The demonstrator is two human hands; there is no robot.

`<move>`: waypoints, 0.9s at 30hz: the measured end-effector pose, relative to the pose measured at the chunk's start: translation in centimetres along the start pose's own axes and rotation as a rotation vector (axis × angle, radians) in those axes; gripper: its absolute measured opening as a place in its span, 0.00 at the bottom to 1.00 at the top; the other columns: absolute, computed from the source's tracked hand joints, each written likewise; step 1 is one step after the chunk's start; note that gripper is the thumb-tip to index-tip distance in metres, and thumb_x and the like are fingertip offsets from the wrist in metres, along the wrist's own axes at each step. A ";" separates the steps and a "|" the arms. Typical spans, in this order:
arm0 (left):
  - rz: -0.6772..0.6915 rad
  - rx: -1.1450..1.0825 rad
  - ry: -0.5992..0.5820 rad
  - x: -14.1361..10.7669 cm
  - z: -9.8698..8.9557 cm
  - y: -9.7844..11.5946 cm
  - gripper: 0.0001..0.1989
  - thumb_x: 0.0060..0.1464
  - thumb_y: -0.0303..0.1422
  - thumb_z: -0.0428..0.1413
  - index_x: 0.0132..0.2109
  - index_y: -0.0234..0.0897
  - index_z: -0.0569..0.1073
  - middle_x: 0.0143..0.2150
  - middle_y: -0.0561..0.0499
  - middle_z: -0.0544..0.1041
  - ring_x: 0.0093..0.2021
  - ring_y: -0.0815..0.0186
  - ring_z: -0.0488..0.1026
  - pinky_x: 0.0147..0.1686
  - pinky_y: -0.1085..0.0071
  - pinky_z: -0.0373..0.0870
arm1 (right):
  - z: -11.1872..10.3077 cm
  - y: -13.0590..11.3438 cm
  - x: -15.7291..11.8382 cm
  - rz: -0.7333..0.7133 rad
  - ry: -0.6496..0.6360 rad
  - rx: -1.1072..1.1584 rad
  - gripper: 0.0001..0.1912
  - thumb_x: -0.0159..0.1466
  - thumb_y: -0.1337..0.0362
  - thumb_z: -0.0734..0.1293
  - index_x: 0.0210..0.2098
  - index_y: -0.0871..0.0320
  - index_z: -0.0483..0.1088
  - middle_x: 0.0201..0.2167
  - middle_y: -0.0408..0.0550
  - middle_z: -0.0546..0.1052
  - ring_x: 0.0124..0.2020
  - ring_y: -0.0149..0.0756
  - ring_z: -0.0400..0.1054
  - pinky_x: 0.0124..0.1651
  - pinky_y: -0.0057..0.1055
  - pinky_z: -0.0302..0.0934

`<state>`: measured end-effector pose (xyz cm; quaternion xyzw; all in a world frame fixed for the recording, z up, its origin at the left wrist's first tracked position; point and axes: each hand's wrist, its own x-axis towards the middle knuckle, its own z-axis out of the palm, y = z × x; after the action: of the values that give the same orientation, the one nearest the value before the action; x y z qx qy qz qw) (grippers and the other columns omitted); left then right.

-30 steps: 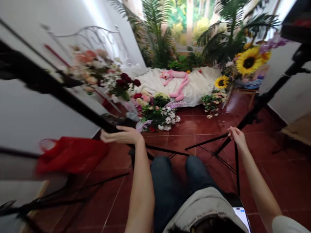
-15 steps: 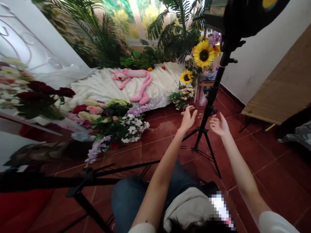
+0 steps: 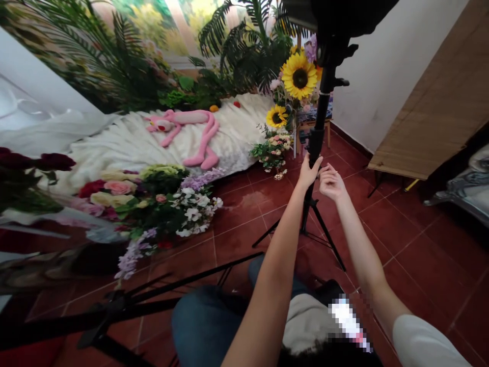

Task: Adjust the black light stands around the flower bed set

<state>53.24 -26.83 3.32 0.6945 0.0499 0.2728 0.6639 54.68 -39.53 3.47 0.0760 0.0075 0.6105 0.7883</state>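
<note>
A black light stand (image 3: 323,109) rises on a tripod base from the red tiled floor. My left hand (image 3: 308,172) is wrapped round its pole from the left, thumb across the front. Just right of the pole, my right hand (image 3: 331,182) has its fingers curled and pressed together at a small knob on the stand, which is mostly hidden by the fingertips. At the top of the view the dark head of the stand (image 3: 340,18) is cut off by the frame edge.
A second black tripod (image 3: 110,306) spreads its legs at the lower left. Flowers (image 3: 153,199) stand at the left, sunflowers (image 3: 300,76) behind the stand. A pink plush toy (image 3: 191,118) lies on white cloth (image 3: 126,135). A brown panel (image 3: 416,107) leans at the right.
My left hand has reached the pole and closed round it. My right hand has moved in beside it, its fingers now curled at the knob. The view has shifted to the right.
</note>
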 end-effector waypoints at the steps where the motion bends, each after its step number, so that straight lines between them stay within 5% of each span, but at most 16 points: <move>1: -0.010 -0.009 0.005 -0.1 0.0 0.1 0.15 0.60 0.36 0.56 0.51 0.32 0.70 0.51 0.41 0.77 0.52 0.62 0.74 0.59 0.63 0.66 | 0.1 0.0 0.0 -0.002 0.004 0.022 0.18 0.74 0.56 0.52 0.34 0.57 0.63 0.17 0.36 0.70 0.15 0.23 0.61 0.19 0.18 0.59; 12: -0.016 -0.051 0.046 -0.2 0.5 -0.9 0.18 0.59 0.43 0.58 0.50 0.36 0.69 0.49 0.44 0.77 0.51 0.61 0.75 0.58 0.60 0.68 | 2.0 1.5 -0.2 -0.372 0.320 -0.569 0.12 0.71 0.69 0.58 0.32 0.58 0.68 0.21 0.36 0.72 0.18 0.22 0.57 0.20 0.15 0.57; 23: -0.074 -0.101 -0.031 0.1 -0.3 -0.4 0.13 0.58 0.37 0.58 0.48 0.38 0.68 0.49 0.46 0.77 0.49 0.66 0.75 0.57 0.66 0.68 | 3.2 1.3 -0.4 -0.244 0.331 -0.571 0.12 0.72 0.70 0.55 0.33 0.60 0.64 0.19 0.32 0.68 0.15 0.17 0.54 0.22 0.08 0.59; 27: -0.094 -0.081 -0.075 0.1 -0.7 -0.3 0.16 0.56 0.39 0.59 0.48 0.38 0.69 0.48 0.47 0.77 0.49 0.66 0.75 0.54 0.68 0.69 | 3.7 1.0 0.1 -0.266 0.492 -0.941 0.14 0.73 0.68 0.55 0.31 0.59 0.63 0.19 0.33 0.67 0.14 0.17 0.50 0.24 0.10 0.61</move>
<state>53.12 -26.17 3.09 0.6736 0.0464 0.2172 0.7049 54.10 -39.60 7.27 -0.4317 -0.0728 0.4427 0.7826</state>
